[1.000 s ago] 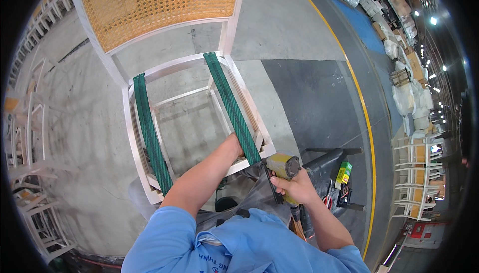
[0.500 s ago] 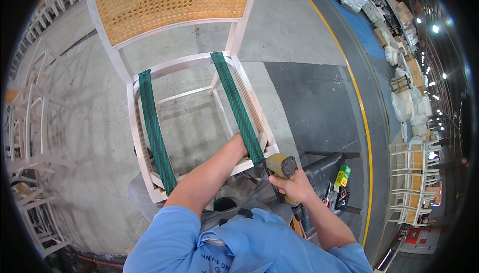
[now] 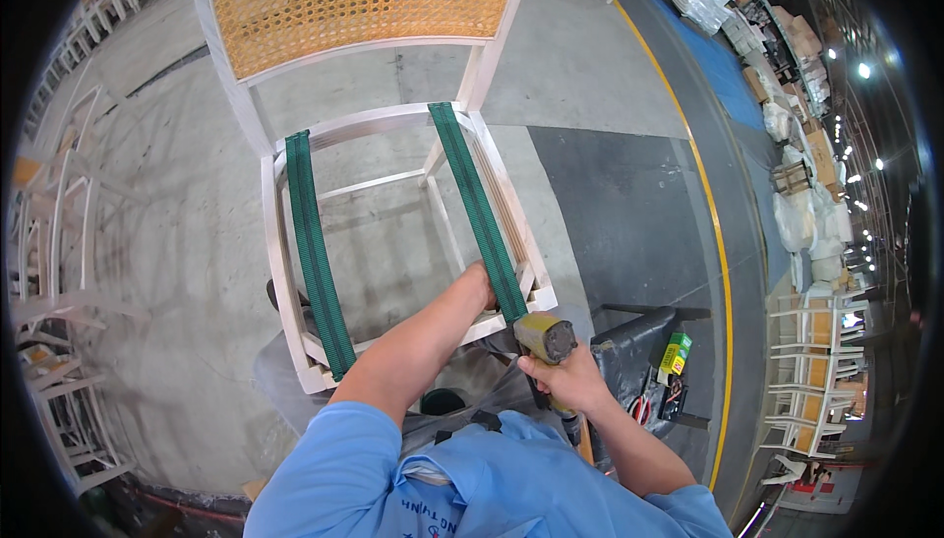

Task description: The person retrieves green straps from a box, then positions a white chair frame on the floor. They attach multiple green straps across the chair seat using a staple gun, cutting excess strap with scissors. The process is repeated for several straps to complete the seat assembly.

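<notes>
Concrete floor (image 3: 187, 292) surrounds the chair frame (image 3: 379, 123); at its near-right corner, the right grip (image 3: 570, 381) clasps a power tool (image 3: 544, 337). Left grip (image 3: 478, 284), partly hidden by the green strap (image 3: 473, 199): hold unclear. A tool slip might injure it.

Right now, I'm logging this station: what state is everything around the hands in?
Chair: upright
Left strap: flat, straight
Right strap: flat, straight
Yellow power tool: held near right strap's front end
Right hand: grip closed on tool
Left hand: partly hidden by right strap, grip unclear
</notes>
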Motion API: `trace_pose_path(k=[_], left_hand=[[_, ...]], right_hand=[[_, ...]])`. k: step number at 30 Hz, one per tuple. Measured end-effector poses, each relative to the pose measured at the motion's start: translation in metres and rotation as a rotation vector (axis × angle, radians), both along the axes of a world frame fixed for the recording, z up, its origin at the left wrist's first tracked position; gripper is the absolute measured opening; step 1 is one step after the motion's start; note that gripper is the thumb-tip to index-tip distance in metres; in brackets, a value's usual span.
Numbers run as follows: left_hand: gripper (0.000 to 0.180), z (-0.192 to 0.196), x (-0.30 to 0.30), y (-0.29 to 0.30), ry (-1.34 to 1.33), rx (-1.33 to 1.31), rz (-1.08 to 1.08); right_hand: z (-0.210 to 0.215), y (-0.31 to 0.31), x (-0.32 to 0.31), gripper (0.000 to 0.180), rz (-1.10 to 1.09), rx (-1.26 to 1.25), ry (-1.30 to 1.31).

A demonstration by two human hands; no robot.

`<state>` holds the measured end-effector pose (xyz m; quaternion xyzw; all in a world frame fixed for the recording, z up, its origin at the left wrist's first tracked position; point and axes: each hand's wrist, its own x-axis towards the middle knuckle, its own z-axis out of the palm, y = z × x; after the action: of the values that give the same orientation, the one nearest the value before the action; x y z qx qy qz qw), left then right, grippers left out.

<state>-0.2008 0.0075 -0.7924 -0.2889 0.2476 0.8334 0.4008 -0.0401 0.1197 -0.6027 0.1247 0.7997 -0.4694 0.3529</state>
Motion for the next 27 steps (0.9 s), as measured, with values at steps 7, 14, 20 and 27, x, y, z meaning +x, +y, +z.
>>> trace_pose_path(k=[7,14,20,27], left_hand=[[0.016,-0.021,0.02,-0.023,0.082,-0.061,-0.117],[0.025,0.012,0.058,-0.092,0.834,-1.535,-0.993],[0.03,0.139,0.164,-0.107,1.004,-1.222,-0.274],[0.071,0.028,0.221,-0.039,0.667,-0.699,-0.173]], right_hand=[[0.023,0.018,0.01,0.075,-0.155,-0.275,0.145],[0.059,0.059,0.014,0.077,-0.209,-0.435,0.36],[0.029,0.093,0.023,0.076,-0.279,-0.396,0.342],[0.012,0.081,0.021,0.077,-0.184,-0.481,0.257]])
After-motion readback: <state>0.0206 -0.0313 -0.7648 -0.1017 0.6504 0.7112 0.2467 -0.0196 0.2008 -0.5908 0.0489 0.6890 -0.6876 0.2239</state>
